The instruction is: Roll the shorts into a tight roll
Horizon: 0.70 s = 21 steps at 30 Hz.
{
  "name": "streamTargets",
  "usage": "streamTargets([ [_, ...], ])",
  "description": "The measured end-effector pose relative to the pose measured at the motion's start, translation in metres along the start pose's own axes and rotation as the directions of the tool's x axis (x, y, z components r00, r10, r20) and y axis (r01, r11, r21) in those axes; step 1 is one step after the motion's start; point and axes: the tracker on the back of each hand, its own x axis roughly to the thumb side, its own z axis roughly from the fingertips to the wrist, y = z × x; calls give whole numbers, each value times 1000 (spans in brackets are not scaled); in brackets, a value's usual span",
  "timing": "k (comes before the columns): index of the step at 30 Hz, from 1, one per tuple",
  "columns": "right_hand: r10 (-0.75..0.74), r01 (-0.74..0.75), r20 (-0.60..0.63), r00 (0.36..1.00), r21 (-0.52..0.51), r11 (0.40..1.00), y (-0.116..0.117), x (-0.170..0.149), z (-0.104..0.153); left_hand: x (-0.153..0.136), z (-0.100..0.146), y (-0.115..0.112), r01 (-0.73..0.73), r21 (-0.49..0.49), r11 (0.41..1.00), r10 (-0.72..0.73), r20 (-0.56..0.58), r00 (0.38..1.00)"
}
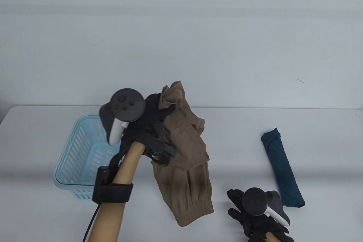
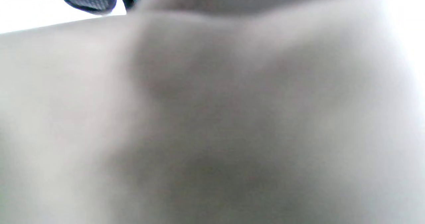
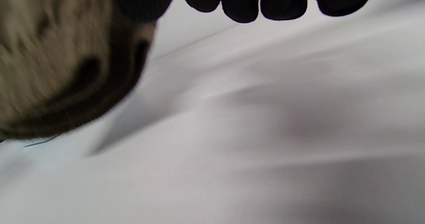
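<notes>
The left hand (image 1: 154, 128), in a black sensor glove, is raised above the surface and grips a bunched upper part of the tan-brown, thin fabric shorts (image 1: 188, 168), its fingers closed into the cloth; the left wrist view shows little beyond a blurred pale expanse and a dark glove edge at the top. The right hand (image 1: 249, 213) sits low near the front of the white surface (image 1: 312, 128), to the right of the hanging hem; its gloved fingers (image 3: 245, 5) are loosely curved and spread with nothing between them, and whether they touch the surface I cannot tell. The shorts hang crumpled from the left hand, between the basket and the right hand, with the gathered hem down near the surface; whether that hem rests on it is unclear. By my reading, rolling of this garment has not begun: it is neither laid flat nor folded, so spreading, smoothing, folding and rolling all remain. A dark teal fabric piece rolled into a tight cylinder (image 1: 282, 168) already lies on the surface to the right, just beyond the right hand, which suggests one earlier piece is finished. The light blue slatted plastic basket (image 1: 71, 151) stands at the left, partly hidden behind the left forearm; the part of its interior that shows holds nothing.
</notes>
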Motion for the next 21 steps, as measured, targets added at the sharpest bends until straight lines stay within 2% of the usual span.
streamTargets([
  [3, 5, -5, -20, 1000, -1, 1000, 0, -6, -1, -19, -18, -57, 45, -175, 983, -51, -31, 998],
  [5, 6, -6, -22, 1000, 0, 1000, -1, -8, 0, -30, -16, -94, 109, -248, 963, -109, 15, 994],
  [7, 4, -4, -22, 1000, 0, 1000, -1, -9, 0, -36, -9, -116, 166, -314, 935, -157, 55, 986],
  [12, 13, -13, -15, 1000, 17, 1000, 2, -5, -1, -50, 27, -151, 298, -409, 862, -256, 156, 954],
  [14, 26, -25, -6, 1000, 27, 999, 4, -2, -1, -57, 53, -163, 372, -478, 796, -307, 212, 928],
  [17, 34, -34, 5, 999, 35, 999, 6, 3, -1, -67, 87, -177, 440, -522, 731, -351, 266, 898],
  [21, 43, -44, 19, 999, 42, 998, 9, 7, -1, -78, 123, -193, 463, -583, 668, -369, 281, 886],
])
